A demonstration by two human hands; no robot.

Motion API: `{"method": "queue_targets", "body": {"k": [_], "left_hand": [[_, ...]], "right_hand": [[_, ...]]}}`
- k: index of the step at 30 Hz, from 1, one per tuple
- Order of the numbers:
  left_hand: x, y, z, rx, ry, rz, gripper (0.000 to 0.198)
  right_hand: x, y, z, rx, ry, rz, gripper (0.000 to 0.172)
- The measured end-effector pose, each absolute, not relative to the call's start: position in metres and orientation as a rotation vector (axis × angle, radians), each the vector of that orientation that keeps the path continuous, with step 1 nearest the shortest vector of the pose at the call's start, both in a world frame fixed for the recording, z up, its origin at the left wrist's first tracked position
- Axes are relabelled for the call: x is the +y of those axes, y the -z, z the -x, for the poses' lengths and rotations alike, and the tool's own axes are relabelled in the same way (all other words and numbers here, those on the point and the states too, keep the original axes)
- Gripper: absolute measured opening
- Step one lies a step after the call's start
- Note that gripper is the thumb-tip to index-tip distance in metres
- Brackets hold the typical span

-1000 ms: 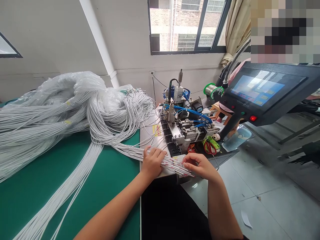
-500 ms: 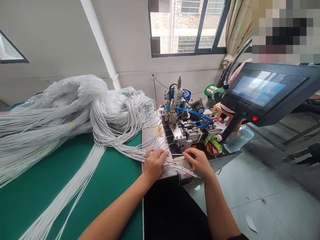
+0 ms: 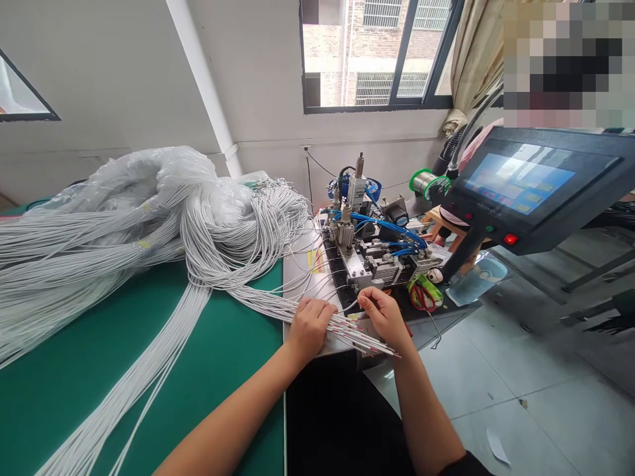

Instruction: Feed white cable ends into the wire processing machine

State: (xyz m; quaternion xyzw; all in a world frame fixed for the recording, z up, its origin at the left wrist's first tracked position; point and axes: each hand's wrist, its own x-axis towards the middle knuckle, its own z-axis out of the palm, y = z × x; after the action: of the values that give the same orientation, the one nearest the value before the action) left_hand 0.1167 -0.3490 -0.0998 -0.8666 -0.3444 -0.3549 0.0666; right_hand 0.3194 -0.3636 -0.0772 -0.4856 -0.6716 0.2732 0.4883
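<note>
My left hand (image 3: 311,325) is closed over a bundle of white cables (image 3: 268,303) near the table's right edge. The cable ends, some with reddish tips, stick out to the right beneath my right forearm. My right hand (image 3: 381,313) pinches a single white cable (image 3: 350,305) between thumb and fingers, just in front of the machine (image 3: 353,254). That cable bends slightly between the two hands. Several more cables run from the pile to the machine's near left side. The tip of the pinched cable is hidden by my fingers.
A large cable pile (image 3: 238,231) with clear plastic bags (image 3: 173,168) lies on the green table (image 3: 238,370). A control screen (image 3: 520,178) stands right of the machine, near a solder wire spool (image 3: 424,183). Red-handled scissors (image 3: 423,296) lie by a green pouch. A person sits behind the screen.
My right hand has moved slightly up and left towards the machine with the pinched cable, which now bends. My left hand stays on the bundle. The view has shifted a little.
</note>
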Motion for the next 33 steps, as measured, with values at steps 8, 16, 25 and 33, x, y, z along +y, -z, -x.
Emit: {"method": "queue_targets", "body": {"k": [8,16,25,33], "left_hand": [[-0.351,0.099,-0.118,-1.105,1.04,2.613,0.028],[-0.352,0.104,-0.12,-1.363,0.89,2.532,0.042],[-0.346,0.101,-0.118,-1.178,0.829,2.628,0.044],[-0.346,0.102,-0.121,-1.225,0.827,2.612,0.046]], "right_hand": [[-0.36,0.079,-0.337,-1.727,-0.467,1.321,0.022],[-0.347,0.1,-0.352,-1.687,-0.49,1.423,0.022],[-0.339,0.108,-0.354,-1.722,-0.517,1.381,0.021],[-0.334,0.118,-0.359,-1.651,-0.709,1.35,0.025]]}}
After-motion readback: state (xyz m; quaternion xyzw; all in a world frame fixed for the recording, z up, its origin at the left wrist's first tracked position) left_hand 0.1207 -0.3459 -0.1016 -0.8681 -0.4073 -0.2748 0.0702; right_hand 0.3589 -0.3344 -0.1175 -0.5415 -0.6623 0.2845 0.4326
